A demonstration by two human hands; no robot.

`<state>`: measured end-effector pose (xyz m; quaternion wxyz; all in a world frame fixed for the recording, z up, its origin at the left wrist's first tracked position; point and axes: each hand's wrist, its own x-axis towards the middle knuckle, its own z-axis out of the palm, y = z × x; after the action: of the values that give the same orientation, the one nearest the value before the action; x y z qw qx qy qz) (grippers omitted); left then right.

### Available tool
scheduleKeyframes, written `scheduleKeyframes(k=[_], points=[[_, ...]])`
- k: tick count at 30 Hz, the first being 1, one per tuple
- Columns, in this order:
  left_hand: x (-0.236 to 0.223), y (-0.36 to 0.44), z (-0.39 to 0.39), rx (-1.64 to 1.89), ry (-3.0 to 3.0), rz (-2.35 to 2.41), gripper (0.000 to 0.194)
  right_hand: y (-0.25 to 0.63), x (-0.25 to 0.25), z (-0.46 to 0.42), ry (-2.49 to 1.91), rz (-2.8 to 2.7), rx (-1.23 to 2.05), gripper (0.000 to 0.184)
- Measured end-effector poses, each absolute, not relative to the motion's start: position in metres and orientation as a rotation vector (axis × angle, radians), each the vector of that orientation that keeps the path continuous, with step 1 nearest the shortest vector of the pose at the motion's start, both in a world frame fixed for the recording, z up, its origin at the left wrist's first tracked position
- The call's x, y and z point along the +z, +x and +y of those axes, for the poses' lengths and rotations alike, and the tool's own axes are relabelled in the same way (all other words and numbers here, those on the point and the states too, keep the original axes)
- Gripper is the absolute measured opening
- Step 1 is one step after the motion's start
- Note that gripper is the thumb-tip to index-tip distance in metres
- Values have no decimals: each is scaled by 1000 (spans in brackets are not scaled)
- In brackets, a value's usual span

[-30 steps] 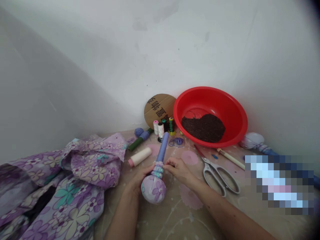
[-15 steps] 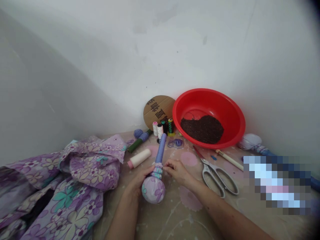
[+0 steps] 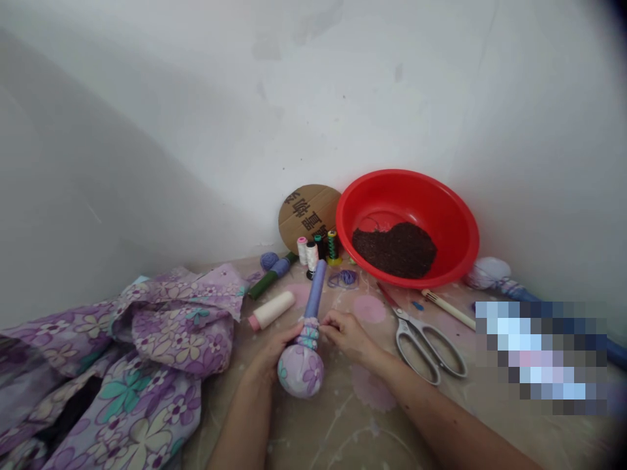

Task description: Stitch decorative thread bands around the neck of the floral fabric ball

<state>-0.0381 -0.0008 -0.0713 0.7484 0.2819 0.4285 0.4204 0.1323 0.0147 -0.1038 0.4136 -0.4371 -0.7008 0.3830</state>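
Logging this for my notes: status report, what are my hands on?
Left hand, right hand: both at the bound neck of the floral cloth ball. Blue tube pointing up from it. Steel scissors lying right, apart from the hands.

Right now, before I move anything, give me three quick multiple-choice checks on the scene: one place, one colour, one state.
1. Where is the dark granular material?
A) In the red basin
B) On the cardboard disc
C) On the floral cloth

2. What colour is the tube above the cloth bundle?
A) Green
B) Blue
C) Red

3. How are the scissors placed?
A) Inside the basin
B) Leaning on the wall
C) Lying on the patterned sheet

Answers:
1 A, it sits in the basin's bottom.
2 B, the tube shows blue.
3 C, they lie right of the right hand.
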Motion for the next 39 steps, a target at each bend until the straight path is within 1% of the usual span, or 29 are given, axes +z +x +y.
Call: scheduleKeyframes(k=[5, 9, 14, 19, 22, 26, 30, 34, 39], points=[[-73, -38, 0, 902, 629, 933, 18, 131, -106, 15, -1094, -1750, 961, 12], [-75, -39, -1, 924, 650, 930, 22, 131, -105, 14, -1069, -1728, 977, 1], [-68, -35, -5, 949, 653, 1003, 20, 132, -103, 13, -1072, -1720, 957, 9], [-62, -31, -11, 990, 761, 1032, 15, 129, -104, 12, -1050, -1687, 970, 8], [-63, -31, -11, 972, 774, 1050, 14, 126, -105, 11, -1003, -1683, 998, 7], [-64, -31, -9, 988, 779, 1029, 18, 126, -103, 9, -993, -1722, 931, 14], [-61, -29, -11, 969, 808, 983, 19, 129, -94, 3, -1040, -1895, 766, 27], [-58, -29, -14, 964, 861, 1009, 19, 132, -85, -2, -1120, -2059, 595, 35], [-63, -36, -12, 878, 937, 1049, 22, 131, -86, -3, -1139, -2108, 553, 40]])
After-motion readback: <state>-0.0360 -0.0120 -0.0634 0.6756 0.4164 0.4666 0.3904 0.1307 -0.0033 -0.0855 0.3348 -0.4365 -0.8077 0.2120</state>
